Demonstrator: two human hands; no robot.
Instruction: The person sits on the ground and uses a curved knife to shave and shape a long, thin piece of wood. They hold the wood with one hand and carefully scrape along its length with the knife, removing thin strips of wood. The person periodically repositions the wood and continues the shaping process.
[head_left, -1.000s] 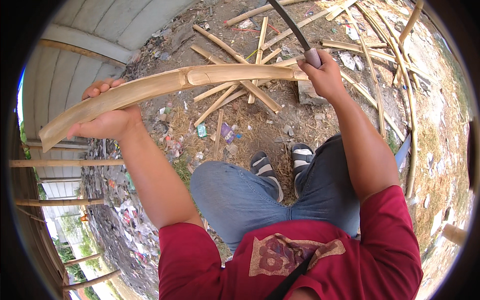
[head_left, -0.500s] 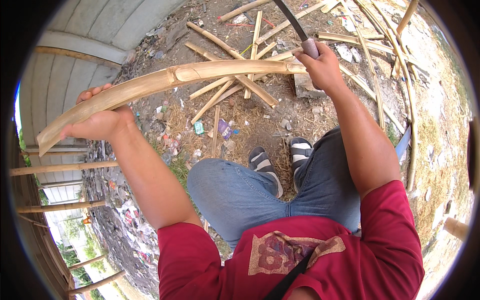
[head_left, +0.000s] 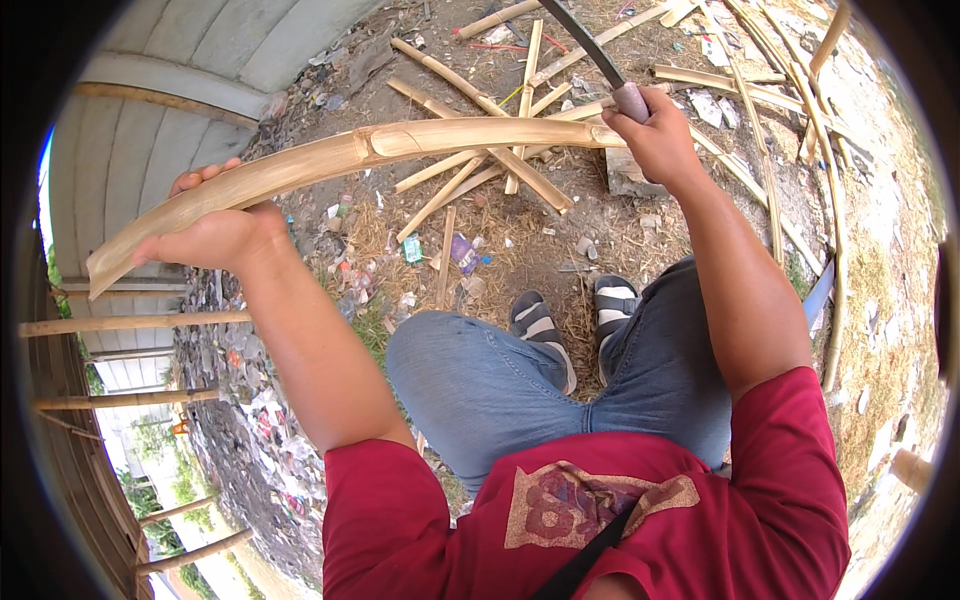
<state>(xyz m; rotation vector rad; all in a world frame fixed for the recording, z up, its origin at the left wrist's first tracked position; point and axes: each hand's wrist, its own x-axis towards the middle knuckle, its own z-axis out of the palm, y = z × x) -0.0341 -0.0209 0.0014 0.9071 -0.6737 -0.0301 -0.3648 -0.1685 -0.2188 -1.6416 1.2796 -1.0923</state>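
Observation:
A long split bamboo piece (head_left: pixel 290 168), pale on the side facing me and with a node near its middle, spans the view in front of my knees. My left hand (head_left: pixel 222 236) is closed round it near its left end, palm up beneath it, fingertips showing over the far edge. With my right hand (head_left: pixel 658 140) I grip the grey handle of a machete (head_left: pixel 592 52); its dark blade points away from me and runs out of the upper edge. The bamboo's right end meets my right fingers, and whether they also pinch it is hidden.
Split bamboo lengths (head_left: pixel 535 180) lie crossed on the littered ground ahead. A concrete block (head_left: pixel 630 172) sits beneath my right hand. Long bamboo strips (head_left: pixel 822 150) lean at the right, near a blue blade-like piece (head_left: pixel 820 292). A panelled wall (head_left: pixel 120 140) stands at left.
The whole scene sits slightly farther right in the picture, as the view has turned a little. Both hands keep their holds, and the bamboo piece stays nearly level between them.

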